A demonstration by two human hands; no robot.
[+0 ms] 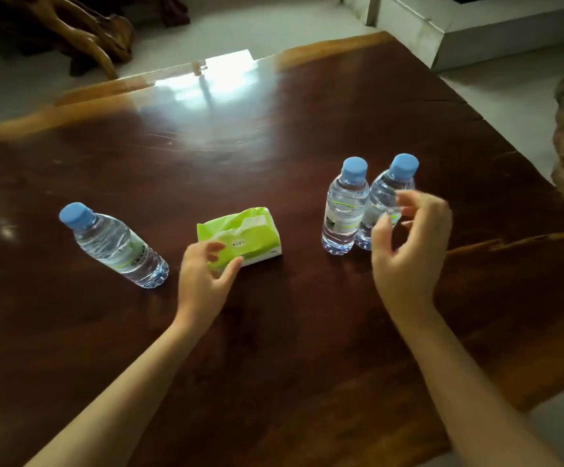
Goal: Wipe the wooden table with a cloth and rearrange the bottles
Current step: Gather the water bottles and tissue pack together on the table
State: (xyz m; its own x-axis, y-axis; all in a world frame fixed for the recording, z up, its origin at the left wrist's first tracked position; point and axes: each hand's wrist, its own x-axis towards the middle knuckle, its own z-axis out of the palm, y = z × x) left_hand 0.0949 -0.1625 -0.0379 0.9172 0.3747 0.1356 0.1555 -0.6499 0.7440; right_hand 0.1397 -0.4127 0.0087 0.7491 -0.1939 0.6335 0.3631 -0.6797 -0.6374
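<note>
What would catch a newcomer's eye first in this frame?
Probably the bright green tissue pack at the middle of the dark wooden table, with the left hand touching its near corner. Next, the blue-capped water bottles: a pair standing side by side on the right, just beyond the open right hand, and a lone bottle on the left.
</note>
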